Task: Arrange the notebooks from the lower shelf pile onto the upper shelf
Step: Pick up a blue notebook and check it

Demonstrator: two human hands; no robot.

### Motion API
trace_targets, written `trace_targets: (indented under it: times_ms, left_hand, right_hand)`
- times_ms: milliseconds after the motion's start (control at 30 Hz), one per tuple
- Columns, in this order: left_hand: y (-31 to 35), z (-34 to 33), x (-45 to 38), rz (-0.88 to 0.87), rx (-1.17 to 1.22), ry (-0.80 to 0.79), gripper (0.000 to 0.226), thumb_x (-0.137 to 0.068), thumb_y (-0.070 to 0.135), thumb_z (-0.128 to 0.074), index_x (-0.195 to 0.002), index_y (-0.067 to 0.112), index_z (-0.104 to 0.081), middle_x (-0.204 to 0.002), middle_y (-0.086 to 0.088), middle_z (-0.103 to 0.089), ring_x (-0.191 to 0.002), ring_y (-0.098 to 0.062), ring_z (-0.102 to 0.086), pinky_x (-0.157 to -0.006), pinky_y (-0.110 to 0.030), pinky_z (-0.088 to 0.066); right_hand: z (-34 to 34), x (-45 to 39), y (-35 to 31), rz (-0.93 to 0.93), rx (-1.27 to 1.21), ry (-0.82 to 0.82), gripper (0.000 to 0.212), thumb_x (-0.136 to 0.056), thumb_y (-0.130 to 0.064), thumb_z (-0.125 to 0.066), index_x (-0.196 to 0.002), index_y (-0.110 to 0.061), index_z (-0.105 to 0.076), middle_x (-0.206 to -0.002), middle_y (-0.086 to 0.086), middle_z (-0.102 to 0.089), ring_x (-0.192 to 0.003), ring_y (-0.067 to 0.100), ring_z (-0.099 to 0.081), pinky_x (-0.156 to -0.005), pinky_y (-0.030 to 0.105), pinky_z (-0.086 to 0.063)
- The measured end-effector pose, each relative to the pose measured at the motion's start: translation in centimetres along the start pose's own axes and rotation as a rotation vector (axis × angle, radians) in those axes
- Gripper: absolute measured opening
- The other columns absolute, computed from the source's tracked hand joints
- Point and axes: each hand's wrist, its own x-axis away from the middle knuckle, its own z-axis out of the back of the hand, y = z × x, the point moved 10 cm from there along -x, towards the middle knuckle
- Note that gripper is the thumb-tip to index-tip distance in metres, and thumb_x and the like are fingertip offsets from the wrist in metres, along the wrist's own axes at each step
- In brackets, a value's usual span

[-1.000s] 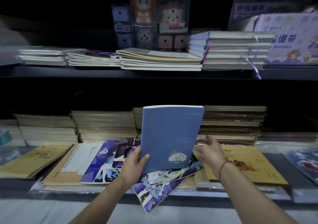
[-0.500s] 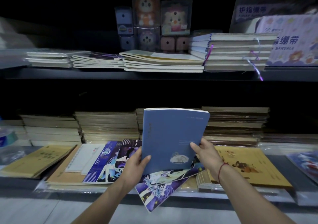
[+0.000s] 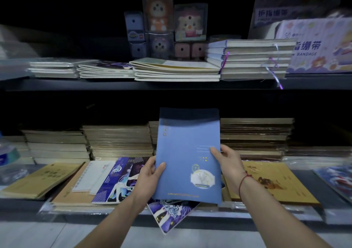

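A blue notebook (image 3: 187, 152) stands nearly upright above the lower shelf, its top edge in shadow. My left hand (image 3: 148, 177) grips its left edge, thumb on the cover. My right hand (image 3: 229, 164) holds its right edge, thumb across the front. Under the notebook lies a purple illustrated notebook (image 3: 169, 213) that juts over the lower shelf's front edge. Another purple illustrated notebook (image 3: 122, 179) lies to the left. On the upper shelf (image 3: 133, 85) flat stacks of notebooks (image 3: 175, 69) sit side by side.
Tall stacks of wrapped brown notebooks (image 3: 118, 141) line the back of the lower shelf. A yellow notebook (image 3: 274, 181) lies at right, a tan one (image 3: 42, 179) at left. Boxed toy figures (image 3: 158, 11) and a bandage display box (image 3: 320, 45) stand on the upper shelf.
My right hand has come in from the right and taken hold of the blue notebook's right edge. The notebook has risen and turned straighter, now held by both hands.
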Motion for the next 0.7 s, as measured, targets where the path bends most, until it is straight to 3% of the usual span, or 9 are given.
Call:
trace_targets:
  times_ms: [100, 367, 533, 633, 700]
  left_hand:
    - [0.1, 0.0, 0.2, 0.031, -0.009, 0.030, 0.019, -0.099, 0.017, -0.049, -0.115, 0.015, -0.058, -0.102, -0.006, -0.074, -0.081, -0.012, -0.072, -0.062, -0.020, -0.053]
    - [0.5, 0.4, 0.6, 0.078, -0.031, 0.097, 0.023, -0.100, 0.026, -0.046, -0.108, 0.016, -0.065, -0.101, 0.000, -0.074, -0.083, -0.011, -0.070, -0.063, -0.018, -0.050]
    - [0.8, 0.4, 1.0, 0.098, -0.034, 0.093, 0.024, -0.101, 0.026, -0.045, -0.107, 0.016, -0.066, -0.100, 0.000, -0.074, -0.083, -0.011, -0.070, -0.064, -0.020, -0.051]
    - [0.7, 0.5, 1.2, 0.127, -0.037, 0.110, 0.023, -0.101, 0.024, -0.046, -0.105, 0.014, -0.066, -0.098, -0.001, -0.074, -0.078, -0.010, -0.070, -0.060, -0.018, -0.050]
    - [0.5, 0.5, 1.3, 0.156, -0.037, 0.112, 0.024, -0.101, 0.023, -0.046, -0.105, 0.011, -0.066, -0.100, -0.005, -0.074, -0.081, -0.016, -0.069, -0.065, -0.025, -0.052]
  right_hand:
    - [0.4, -0.2, 1.0, -0.069, -0.057, 0.008, 0.013, -0.095, -0.017, -0.056, -0.096, -0.013, -0.068, -0.090, 0.005, -0.073, -0.084, 0.028, -0.070, -0.081, 0.046, -0.055]
    - [0.7, 0.2, 1.2, -0.125, -0.136, -0.015, 0.015, -0.098, -0.013, -0.051, -0.099, -0.013, -0.066, -0.095, 0.006, -0.072, -0.084, 0.023, -0.067, -0.069, 0.032, -0.052]
    - [0.7, 0.6, 1.0, -0.135, -0.159, -0.030, 0.021, -0.092, -0.011, -0.059, -0.113, -0.010, -0.062, -0.104, 0.012, -0.071, -0.097, 0.031, -0.068, -0.090, 0.045, -0.053]
    - [0.7, 0.7, 1.2, -0.147, -0.127, -0.027, 0.024, -0.090, -0.012, -0.063, -0.114, -0.007, -0.062, -0.106, 0.014, -0.071, -0.097, 0.032, -0.068, -0.090, 0.045, -0.053]
    - [0.8, 0.8, 1.2, -0.149, -0.091, -0.036, 0.023, -0.091, -0.014, -0.063, -0.112, -0.005, -0.062, -0.107, 0.015, -0.070, -0.097, 0.031, -0.068, -0.089, 0.045, -0.054]
